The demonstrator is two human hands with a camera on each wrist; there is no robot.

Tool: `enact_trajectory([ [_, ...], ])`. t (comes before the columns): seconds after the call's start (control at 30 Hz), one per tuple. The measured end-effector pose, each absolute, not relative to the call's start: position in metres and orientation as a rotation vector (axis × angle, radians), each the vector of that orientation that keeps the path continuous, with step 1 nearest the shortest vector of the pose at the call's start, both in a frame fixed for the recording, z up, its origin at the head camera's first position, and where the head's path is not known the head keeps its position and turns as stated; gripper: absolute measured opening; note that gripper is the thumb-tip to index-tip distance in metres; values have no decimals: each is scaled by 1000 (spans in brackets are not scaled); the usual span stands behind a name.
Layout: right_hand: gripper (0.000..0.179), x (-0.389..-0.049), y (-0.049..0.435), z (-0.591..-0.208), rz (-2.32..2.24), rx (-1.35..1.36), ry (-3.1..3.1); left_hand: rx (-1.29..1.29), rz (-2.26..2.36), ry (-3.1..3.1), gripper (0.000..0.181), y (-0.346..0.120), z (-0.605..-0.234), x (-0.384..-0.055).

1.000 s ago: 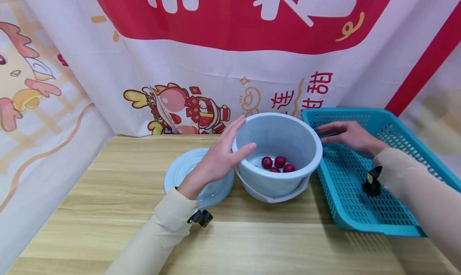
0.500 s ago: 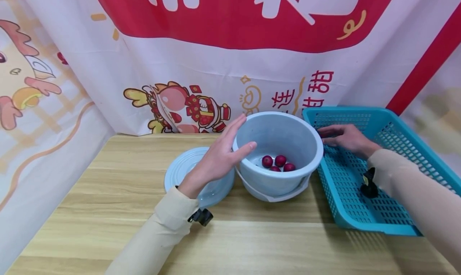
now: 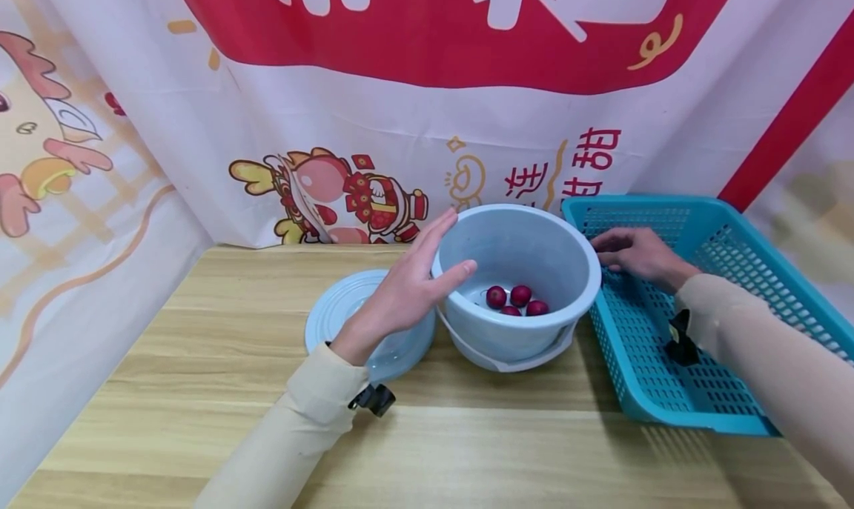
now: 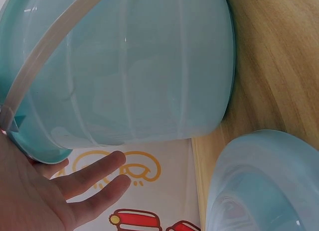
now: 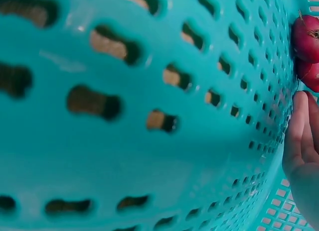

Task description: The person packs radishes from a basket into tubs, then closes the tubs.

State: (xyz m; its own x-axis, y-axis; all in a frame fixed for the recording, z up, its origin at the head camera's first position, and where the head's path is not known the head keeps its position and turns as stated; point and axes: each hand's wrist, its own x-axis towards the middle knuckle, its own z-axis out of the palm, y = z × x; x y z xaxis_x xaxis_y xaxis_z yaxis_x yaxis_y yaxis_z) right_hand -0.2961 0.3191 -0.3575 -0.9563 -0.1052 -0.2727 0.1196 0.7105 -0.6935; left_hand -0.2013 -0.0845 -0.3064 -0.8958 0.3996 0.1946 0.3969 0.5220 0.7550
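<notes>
The left hand (image 3: 407, 283) rests on the left side of the rim of a light blue bucket (image 3: 517, 338), thumb over the edge. The left wrist view shows its fingers (image 4: 97, 176) spread beside the bucket wall. Several small red onions (image 3: 520, 295) lie at the bottom of the bucket. The right hand (image 3: 643, 257) reaches into a teal plastic basket (image 3: 637, 379), close to its left wall. In the right wrist view, its fairly straight fingers (image 5: 299, 136) point at two red onions (image 5: 306, 39), very near or touching the lower one; the thumb is hidden.
A round light blue lid (image 3: 336, 309) lies on the wooden table (image 3: 167, 390), left of the bucket and partly under the left forearm. The bucket's handle (image 3: 534, 361) hangs down in front. A printed cloth (image 3: 373, 116) stands behind everything.
The right hand has sunk lower against the basket's left wall, and its fingers have bent downward. The left hand stays at the bucket rim; the onions in the bucket have not moved.
</notes>
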Motion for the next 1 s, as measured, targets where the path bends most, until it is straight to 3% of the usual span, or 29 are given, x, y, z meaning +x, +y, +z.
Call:
enact_trajectory([
  [0.6,33,-300,308,-361,-1044,37,2764,718,1357,2741,82,-86,-306,-203],
  [1.0,51,-297,314,-356,-1040,1,2764,730,1352,2743,82,-85,-307,-203],
])
